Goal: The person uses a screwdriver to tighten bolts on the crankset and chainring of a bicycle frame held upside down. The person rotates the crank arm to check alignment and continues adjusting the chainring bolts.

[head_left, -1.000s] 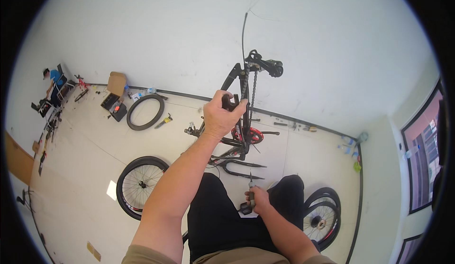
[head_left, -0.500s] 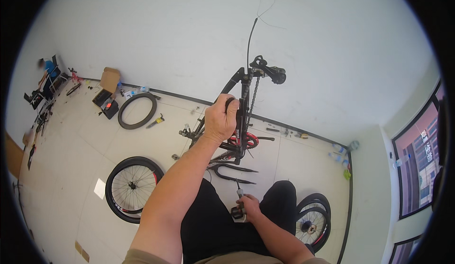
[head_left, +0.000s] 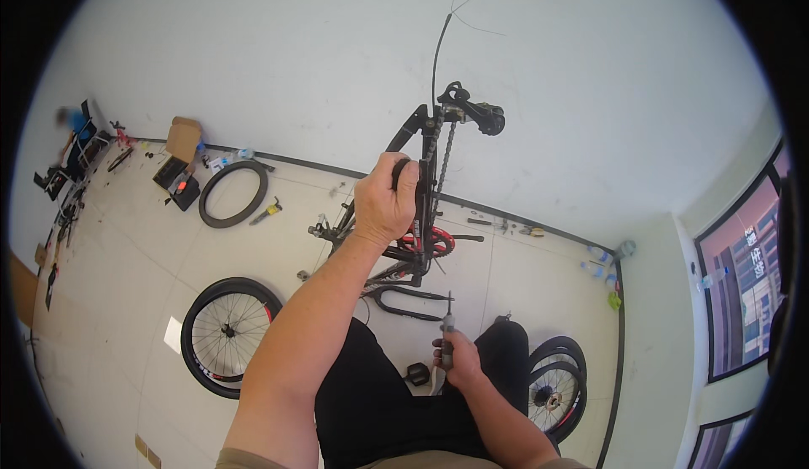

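My left hand (head_left: 386, 198) is closed round a black part on the upright black bicycle frame (head_left: 428, 182), near the middle of the view; the palm side is hidden. Above it sit the rear derailleur (head_left: 484, 117) with hanging chain (head_left: 448, 157) and a thin cable (head_left: 438, 52) sticking up. Below are the red chainring (head_left: 440, 242) and fork blades (head_left: 417, 313). My right hand (head_left: 457, 359) grips a grey-handled driver (head_left: 447, 334), its thin shaft pointing up toward the fork. A black pedal (head_left: 415, 375) lies just left of that hand, between my legs.
Wheels lie at left (head_left: 226, 331) and right (head_left: 558, 393). Along the wall are a loose tyre (head_left: 212, 193), open toolbox (head_left: 173, 180), yellow-handled tool (head_left: 268, 212), scattered tools (head_left: 531, 231) and bottles (head_left: 594, 271). A person in blue (head_left: 77, 120) sits far left among bicycle parts.
My right hand has risen and shifted right with the driver since half a second ago, uncovering more of the pedal. My left hand stays closed on the frame, which has shifted slightly in view.
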Motion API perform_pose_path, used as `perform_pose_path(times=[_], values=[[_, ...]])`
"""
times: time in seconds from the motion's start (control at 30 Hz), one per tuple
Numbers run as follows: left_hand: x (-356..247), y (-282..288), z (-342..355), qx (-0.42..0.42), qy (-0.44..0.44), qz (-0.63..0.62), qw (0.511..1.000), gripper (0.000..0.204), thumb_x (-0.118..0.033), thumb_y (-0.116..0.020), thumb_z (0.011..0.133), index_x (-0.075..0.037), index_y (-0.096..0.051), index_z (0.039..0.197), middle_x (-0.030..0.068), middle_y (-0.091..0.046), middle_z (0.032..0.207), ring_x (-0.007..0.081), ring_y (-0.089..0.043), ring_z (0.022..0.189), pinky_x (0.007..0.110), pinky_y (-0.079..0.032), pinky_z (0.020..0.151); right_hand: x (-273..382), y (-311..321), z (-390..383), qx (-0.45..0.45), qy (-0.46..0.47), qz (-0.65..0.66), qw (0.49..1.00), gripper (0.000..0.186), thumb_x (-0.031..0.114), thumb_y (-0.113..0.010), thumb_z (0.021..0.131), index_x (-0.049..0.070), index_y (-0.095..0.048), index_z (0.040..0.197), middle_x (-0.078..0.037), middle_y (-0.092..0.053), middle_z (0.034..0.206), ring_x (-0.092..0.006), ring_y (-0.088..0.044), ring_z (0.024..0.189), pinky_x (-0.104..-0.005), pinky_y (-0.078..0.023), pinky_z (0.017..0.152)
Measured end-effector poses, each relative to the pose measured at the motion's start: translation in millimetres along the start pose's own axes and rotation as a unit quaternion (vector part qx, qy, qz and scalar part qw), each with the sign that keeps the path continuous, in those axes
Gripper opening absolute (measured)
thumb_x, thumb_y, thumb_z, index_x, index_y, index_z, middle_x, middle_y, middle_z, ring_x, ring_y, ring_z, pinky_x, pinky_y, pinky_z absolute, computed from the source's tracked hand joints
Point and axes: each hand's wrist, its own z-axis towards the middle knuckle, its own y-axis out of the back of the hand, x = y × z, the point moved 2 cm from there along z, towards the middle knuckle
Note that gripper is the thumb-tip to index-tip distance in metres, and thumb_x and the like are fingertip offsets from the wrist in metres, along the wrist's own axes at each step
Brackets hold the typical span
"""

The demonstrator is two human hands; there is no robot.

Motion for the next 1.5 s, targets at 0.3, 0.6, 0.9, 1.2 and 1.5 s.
perform_pose_path(times=[0.3,0.6,0.9,1.2,1.5], values=[[-3.4,3.3,-3.1,0.007,-0.011,0.015,1.000,0.020,-0.021,-0.055,0.100,-0.002,-0.057,0.095,0.0048,-0.058,0.068,0.0117,-0.052,0.059,0.027,-0.043,0.056,63.7,-0.9,-29.6,0.043,0.103,-0.026,0.993,0.027,0.005,-0.062,0.085,0.003,-0.056,0.111,-0.003,-0.052,0.075,-0.0111,-0.046,0.052,-0.0268,-0.034,0.046],[-18.4,10.3,-4.3,0.020,-0.007,0.006,1.000,0.017,-0.018,-0.055,0.098,-0.002,-0.057,0.094,0.0084,-0.062,0.069,0.0186,-0.060,0.060,0.030,-0.048,0.058,83.4,61.0,-73.7,-0.012,0.059,-0.032,0.998,0.021,0.011,-0.061,0.087,0.004,-0.057,0.107,-0.005,-0.052,0.068,-0.0107,-0.038,0.041,-0.0260,-0.028,0.039],[-11.3,9.6,-3.7,0.012,0.041,-0.032,0.999,0.029,-0.026,-0.042,0.103,-0.004,-0.060,0.097,-0.0030,-0.049,0.076,0.0030,-0.040,0.059,0.019,-0.032,0.052,84.3,79.8,-130.4,0.031,-0.032,0.191,0.981,0.026,0.019,-0.055,0.092,0.008,-0.052,0.115,-0.001,-0.048,0.069,-0.0093,-0.036,0.044,-0.0260,-0.028,0.043],[-18.6,10.5,4.3,-0.009,0.087,0.041,0.995,0.041,-0.036,-0.037,0.101,-0.001,-0.059,0.095,0.0003,-0.047,0.069,0.0072,-0.041,0.056,0.020,-0.032,0.048,101.0,94.8,-135.6,0.017,-0.057,0.288,0.956,0.025,0.016,-0.056,0.092,0.006,-0.051,0.115,-0.001,-0.048,0.074,-0.0076,-0.035,0.049,-0.0248,-0.029,0.046],[-18.6,8.2,11.2,-0.011,0.089,0.068,0.994,0.046,-0.039,-0.035,0.100,0.001,-0.057,0.094,0.0047,-0.051,0.069,0.0113,-0.045,0.054,0.022,-0.037,0.049,94.4,96.1,-133.9,0.021,-0.104,0.354,0.929,0.025,0.016,-0.058,0.091,0.006,-0.053,0.113,0.000,-0.050,0.072,-0.0077,-0.037,0.048,-0.0246,-0.029,0.045]])
